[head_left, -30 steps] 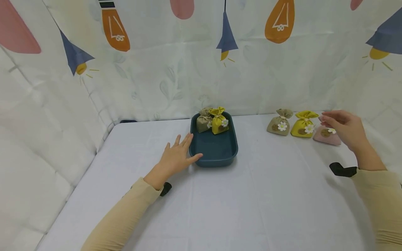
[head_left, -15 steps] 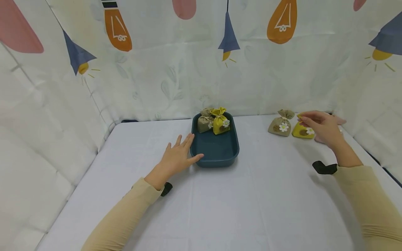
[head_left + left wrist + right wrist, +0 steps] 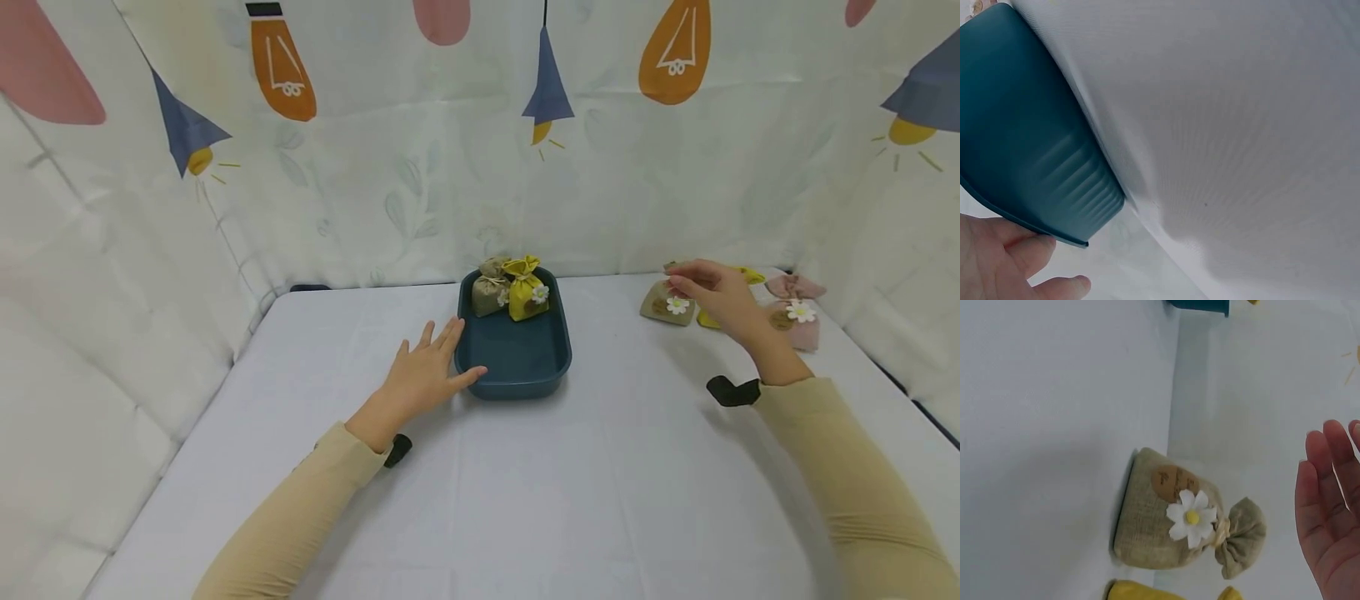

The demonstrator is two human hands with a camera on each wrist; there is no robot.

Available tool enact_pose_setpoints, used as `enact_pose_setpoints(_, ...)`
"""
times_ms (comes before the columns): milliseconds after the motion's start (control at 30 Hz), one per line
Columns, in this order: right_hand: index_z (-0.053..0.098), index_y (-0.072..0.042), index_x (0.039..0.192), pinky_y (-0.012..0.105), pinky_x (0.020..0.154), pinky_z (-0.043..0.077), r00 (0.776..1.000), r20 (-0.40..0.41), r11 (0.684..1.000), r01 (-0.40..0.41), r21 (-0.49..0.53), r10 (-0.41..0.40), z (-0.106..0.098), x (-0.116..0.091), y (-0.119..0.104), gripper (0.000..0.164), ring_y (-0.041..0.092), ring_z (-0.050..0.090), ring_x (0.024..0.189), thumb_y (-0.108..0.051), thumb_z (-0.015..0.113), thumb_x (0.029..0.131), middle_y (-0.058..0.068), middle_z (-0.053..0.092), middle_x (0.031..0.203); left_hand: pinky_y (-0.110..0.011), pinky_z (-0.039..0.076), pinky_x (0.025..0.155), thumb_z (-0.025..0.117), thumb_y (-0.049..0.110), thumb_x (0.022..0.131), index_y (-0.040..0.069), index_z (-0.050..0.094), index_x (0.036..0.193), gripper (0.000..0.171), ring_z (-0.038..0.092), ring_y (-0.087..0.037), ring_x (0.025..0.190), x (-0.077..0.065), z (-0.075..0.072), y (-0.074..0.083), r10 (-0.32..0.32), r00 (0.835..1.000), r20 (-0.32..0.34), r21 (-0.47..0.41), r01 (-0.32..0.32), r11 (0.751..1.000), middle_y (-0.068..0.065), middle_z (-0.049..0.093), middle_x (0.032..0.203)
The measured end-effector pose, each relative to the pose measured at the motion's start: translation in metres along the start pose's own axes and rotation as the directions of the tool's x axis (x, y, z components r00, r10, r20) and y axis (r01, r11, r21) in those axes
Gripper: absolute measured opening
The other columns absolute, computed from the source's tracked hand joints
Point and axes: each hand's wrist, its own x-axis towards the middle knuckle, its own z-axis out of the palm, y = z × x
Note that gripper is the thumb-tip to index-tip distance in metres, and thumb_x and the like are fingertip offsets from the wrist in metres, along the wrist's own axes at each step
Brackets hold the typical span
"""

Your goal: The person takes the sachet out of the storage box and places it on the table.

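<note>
My left hand (image 3: 420,379) rests with spread fingers at the left rim of a dark teal plastic tub (image 3: 517,367); in the left wrist view, its fingers (image 3: 1032,250) touch the rim. Inside the tub's far end stand a khaki pouch (image 3: 486,300) and a yellow pouch (image 3: 525,307). Over on the right, my right hand (image 3: 723,300) hovers by another tied khaki pouch (image 3: 660,307) with a white flower. The right wrist view shows extended fingers (image 3: 1313,506) apart from that khaki pouch (image 3: 1147,531). Behind the hand, a second yellow pouch (image 3: 707,321) is mostly hidden.
A pink pouch (image 3: 806,333) with a white flower stands at the right end of the row. The white-covered table (image 3: 540,492) meets a printed curtain (image 3: 337,208) along its back edge.
My right hand has moved left from the pink pouch, past the yellow one, to the khaki pouch. The pink pouch is now uncovered. My left hand stays at the tub.
</note>
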Motion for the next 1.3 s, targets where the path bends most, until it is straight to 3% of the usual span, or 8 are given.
enact_pose_setpoints(100, 0.07, -0.004, 0.118, 0.013, 0.078, 0.054, 1.0, 0.012, 1.0, 0.024, 0.004, -0.024, 0.01, 0.005, -0.004, 0.017, 0.001, 0.068, 0.091, -0.009, 0.059, 0.105, -0.013, 0.071, 0.1, -0.071, 0.015, 0.116, 0.047, 0.072, 0.098, 0.015, 0.01, 0.167, 0.097, 0.009, -0.038, 0.155, 0.0, 0.001, 0.0, 0.002, 1.0, 0.0, -0.002, -0.002, 1.0, -0.004, 0.013, 0.171)
enact_pose_setpoints(233, 0.066, 0.009, 0.12, 0.015, 0.079, 0.055, 0.999, 0.02, 0.999, 0.044, -0.008, -0.044, 0.022, 0.012, -0.007, 0.023, 0.001, 0.068, 0.091, -0.007, 0.059, 0.105, -0.007, 0.073, 0.101, -0.071, 0.015, 0.116, 0.047, 0.072, 0.098, 0.016, 0.009, 0.167, 0.097, 0.009, -0.038, 0.155, 0.0, 0.0, 0.0, -0.001, 1.0, 0.002, -0.002, 0.001, 1.0, -0.004, 0.012, 0.171)
enact_pose_setpoints(400, 0.065, 0.01, 0.122, 0.014, 0.078, 0.054, 0.997, 0.033, 0.998, 0.063, 0.008, -0.063, 0.036, 0.019, -0.011, 0.025, 0.001, 0.068, 0.09, -0.006, 0.059, 0.105, 0.0, 0.074, 0.102, -0.071, 0.014, 0.117, 0.048, 0.071, 0.098, 0.015, 0.009, 0.167, 0.097, 0.008, -0.039, 0.155, -0.001, -0.002, 0.001, 0.001, 1.0, 0.001, -0.01, -0.001, 1.0, -0.004, 0.012, 0.171)
enact_pose_setpoints(667, 0.063, 0.011, 0.127, 0.016, 0.084, 0.054, 0.994, 0.072, 0.997, 0.075, 0.012, -0.076, 0.06, 0.031, -0.016, 0.027, 0.001, 0.066, 0.091, -0.005, 0.057, 0.106, 0.028, 0.068, 0.114, -0.071, 0.014, 0.117, 0.048, 0.071, 0.098, 0.015, 0.01, 0.167, 0.097, 0.008, -0.039, 0.155, -0.001, -0.002, 0.001, -0.002, 1.0, 0.003, -0.016, 0.002, 1.0, -0.004, 0.012, 0.171)
enact_pose_setpoints(833, 0.065, 0.009, 0.126, 0.017, 0.086, 0.054, 0.993, 0.096, 0.997, 0.071, 0.008, -0.071, 0.073, 0.037, -0.02, 0.026, 0.003, 0.067, 0.091, -0.006, 0.058, 0.106, 0.029, 0.068, 0.114, -0.071, 0.014, 0.117, 0.048, 0.071, 0.098, 0.015, 0.01, 0.167, 0.097, 0.008, -0.039, 0.155, -0.001, -0.001, 0.001, -0.002, 1.0, 0.001, -0.016, 0.002, 1.0, -0.004, 0.012, 0.171)
enact_pose_setpoints(1133, 0.067, 0.005, 0.126, 0.023, 0.085, 0.055, 0.989, 0.133, 0.998, 0.063, -0.024, -0.059, 0.093, 0.047, -0.032, 0.027, 0.028, 0.07, 0.1, -0.012, 0.059, 0.106, 0.024, 0.07, 0.114, -0.071, 0.014, 0.117, 0.049, 0.071, 0.098, 0.015, 0.01, 0.167, 0.097, 0.008, -0.038, 0.156, -0.001, -0.002, 0.002, -0.007, 1.0, 0.005, -0.013, 0.007, 1.0, -0.004, 0.012, 0.171)
enact_pose_setpoints(1300, 0.066, 0.003, 0.128, 0.021, 0.084, 0.054, 0.985, 0.172, 0.999, 0.03, -0.043, -0.022, 0.098, 0.055, -0.043, 0.029, 0.03, 0.068, 0.102, -0.014, 0.057, 0.107, 0.021, 0.07, 0.116, -0.071, 0.014, 0.117, 0.048, 0.071, 0.098, 0.015, 0.01, 0.167, 0.097, 0.008, -0.038, 0.156, 0.0, -0.001, 0.002, -0.008, 1.0, 0.008, -0.011, 0.008, 1.0, -0.004, 0.012, 0.171)
